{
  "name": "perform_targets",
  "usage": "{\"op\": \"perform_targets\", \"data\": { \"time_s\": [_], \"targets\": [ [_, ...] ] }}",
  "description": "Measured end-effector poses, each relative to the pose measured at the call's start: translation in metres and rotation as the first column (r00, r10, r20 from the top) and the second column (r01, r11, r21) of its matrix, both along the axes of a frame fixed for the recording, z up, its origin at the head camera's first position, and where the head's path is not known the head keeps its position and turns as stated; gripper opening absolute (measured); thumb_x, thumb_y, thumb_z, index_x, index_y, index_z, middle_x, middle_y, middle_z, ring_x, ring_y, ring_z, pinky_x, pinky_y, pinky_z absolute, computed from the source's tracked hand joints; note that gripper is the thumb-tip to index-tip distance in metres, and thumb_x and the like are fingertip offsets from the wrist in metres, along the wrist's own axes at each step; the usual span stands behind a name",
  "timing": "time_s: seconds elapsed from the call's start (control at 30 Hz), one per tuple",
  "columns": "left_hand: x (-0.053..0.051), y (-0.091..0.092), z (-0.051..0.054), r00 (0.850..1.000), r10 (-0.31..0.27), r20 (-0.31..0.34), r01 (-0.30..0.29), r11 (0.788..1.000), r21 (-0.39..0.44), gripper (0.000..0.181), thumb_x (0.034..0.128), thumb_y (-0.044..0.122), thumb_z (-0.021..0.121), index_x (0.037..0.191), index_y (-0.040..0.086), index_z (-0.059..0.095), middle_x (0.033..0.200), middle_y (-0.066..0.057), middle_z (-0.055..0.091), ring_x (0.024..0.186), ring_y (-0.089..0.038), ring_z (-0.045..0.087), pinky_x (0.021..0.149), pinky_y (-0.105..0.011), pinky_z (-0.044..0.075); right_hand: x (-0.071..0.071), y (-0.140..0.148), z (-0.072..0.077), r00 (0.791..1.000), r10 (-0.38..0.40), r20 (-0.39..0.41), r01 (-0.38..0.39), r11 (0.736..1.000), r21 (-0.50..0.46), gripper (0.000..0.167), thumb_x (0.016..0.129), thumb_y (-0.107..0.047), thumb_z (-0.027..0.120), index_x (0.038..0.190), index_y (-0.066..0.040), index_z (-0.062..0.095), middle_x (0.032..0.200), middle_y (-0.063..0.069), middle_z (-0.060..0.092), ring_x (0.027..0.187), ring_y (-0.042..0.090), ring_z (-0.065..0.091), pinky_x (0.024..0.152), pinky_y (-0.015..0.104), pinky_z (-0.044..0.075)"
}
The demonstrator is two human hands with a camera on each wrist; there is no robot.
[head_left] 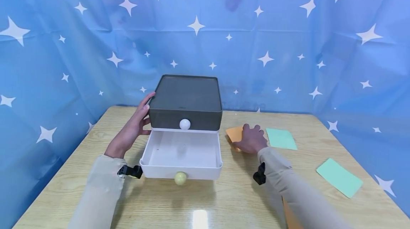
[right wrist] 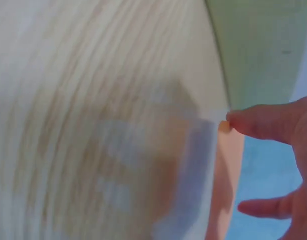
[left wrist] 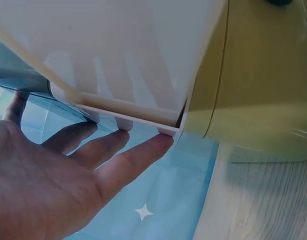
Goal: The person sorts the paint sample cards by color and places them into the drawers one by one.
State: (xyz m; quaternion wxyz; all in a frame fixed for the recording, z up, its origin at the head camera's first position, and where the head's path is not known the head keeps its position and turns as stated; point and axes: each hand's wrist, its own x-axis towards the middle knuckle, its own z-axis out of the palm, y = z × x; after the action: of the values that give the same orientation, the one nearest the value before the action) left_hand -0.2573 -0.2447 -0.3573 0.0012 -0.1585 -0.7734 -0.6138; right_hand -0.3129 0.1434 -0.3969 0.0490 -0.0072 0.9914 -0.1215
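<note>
A two-tier drawer box with a dark grey upper part stands on the table. Its white lower drawer is pulled out, with a pale green knob. My left hand rests against the box's left side, fingertips touching it; the left wrist view shows the spread fingers along a white edge. To the right of the box, my right hand lies over an orange paper, covering part of it. In the right wrist view a fingertip meets the paper's edge, and another finger stands apart.
A mint green paper lies just right of my right hand, and a second green sheet is nearer the table's right edge. Part of another orange paper shows beside my right forearm. A blue star-patterned curtain hangs behind the wooden table.
</note>
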Motion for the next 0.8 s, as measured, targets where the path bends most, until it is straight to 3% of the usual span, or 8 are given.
{"op": "perform_targets", "data": {
  "time_s": [0.13,0.23,0.47,0.63,0.8],
  "targets": [
    [0.0,0.0,-0.003,1.0,0.006,0.007,-0.006,1.0,-0.007,0.054,0.1059,0.057,0.019,0.158,0.051,0.005,0.169,-0.012,0.012,0.148,-0.054,0.028,0.097,-0.076,0.04,0.016,0.013,0.013,0.991,0.125,-0.044,-0.126,0.992,-0.028,0.069,0.083,-0.042,0.075,0.131,0.002,0.051,0.118,0.029,0.05,0.099,0.04,0.052,0.078,0.051,0.051],
    [-0.001,0.0,-0.002,1.0,0.018,0.005,-0.017,1.0,-0.012,0.054,0.1054,0.058,0.019,0.157,0.051,0.006,0.169,-0.011,0.012,0.148,-0.054,0.027,0.096,-0.075,0.042,0.031,0.024,0.023,0.968,0.225,-0.111,-0.234,0.97,-0.069,0.068,0.083,-0.038,0.078,0.133,0.0,0.051,0.125,0.028,0.05,0.104,0.039,0.055,0.083,0.052,0.052],
    [-0.003,0.0,0.0,1.0,0.022,0.001,-0.022,1.0,-0.004,0.054,0.1052,0.058,0.02,0.157,0.051,0.008,0.169,-0.01,0.013,0.148,-0.055,0.027,0.096,-0.076,0.041,0.064,0.045,0.049,0.842,0.451,-0.296,-0.493,0.867,-0.079,0.069,0.076,-0.032,0.087,0.133,-0.01,0.054,0.14,0.013,0.054,0.119,0.032,0.059,0.094,0.052,0.051],
    [-0.002,0.001,0.0,1.0,0.024,0.007,-0.024,1.0,-0.011,0.054,0.1051,0.058,0.019,0.157,0.051,0.008,0.169,-0.012,0.013,0.148,-0.055,0.026,0.096,-0.076,0.041,0.079,0.052,0.071,0.763,0.561,-0.322,-0.615,0.783,-0.092,0.074,0.074,-0.035,0.089,0.137,-0.017,0.053,0.141,0.003,0.056,0.124,0.025,0.059,0.094,0.049,0.053],
    [-0.002,0.002,0.0,1.0,0.029,0.004,-0.029,0.999,-0.014,0.054,0.1051,0.058,0.018,0.157,0.051,0.008,0.169,-0.011,0.013,0.148,-0.055,0.026,0.096,-0.076,0.041,0.088,0.043,0.086,0.682,0.656,-0.323,-0.715,0.692,-0.105,0.067,0.071,-0.035,0.09,0.126,-0.023,0.054,0.14,-0.002,0.057,0.128,0.021,0.057,0.096,0.044,0.054]
  ]
}}
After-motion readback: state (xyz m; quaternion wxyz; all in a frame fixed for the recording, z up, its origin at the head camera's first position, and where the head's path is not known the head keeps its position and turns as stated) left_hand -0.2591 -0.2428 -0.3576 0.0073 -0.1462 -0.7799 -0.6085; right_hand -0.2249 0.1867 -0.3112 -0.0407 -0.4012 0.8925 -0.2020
